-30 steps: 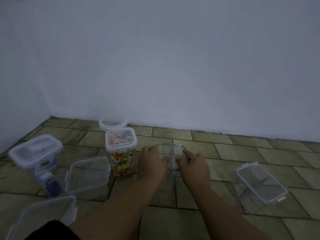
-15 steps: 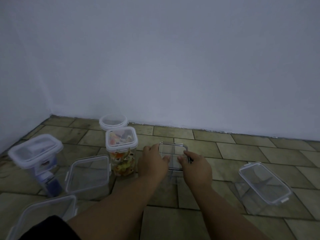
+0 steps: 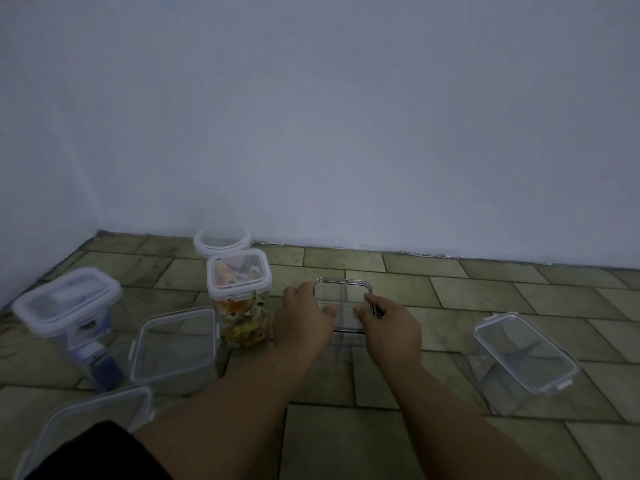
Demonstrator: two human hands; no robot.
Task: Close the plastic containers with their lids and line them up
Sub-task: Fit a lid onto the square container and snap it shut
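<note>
Lid [image 3: 343, 295] pinched by left hand [image 3: 304, 323] and right hand [image 3: 393, 329] (thumbs atop).

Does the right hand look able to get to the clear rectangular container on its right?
Probably yes, once the right hand lets go of the clear lid. Only bare floor tiles lie between it and the rectangular container; nothing stands in the way.

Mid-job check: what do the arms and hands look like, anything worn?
Both forearms are bare. The left hand and right hand wear no gloves; no watch, ring or band shows. Black fabric lies at the bottom left edge; whether it is a sleeve, I cannot tell.
</note>
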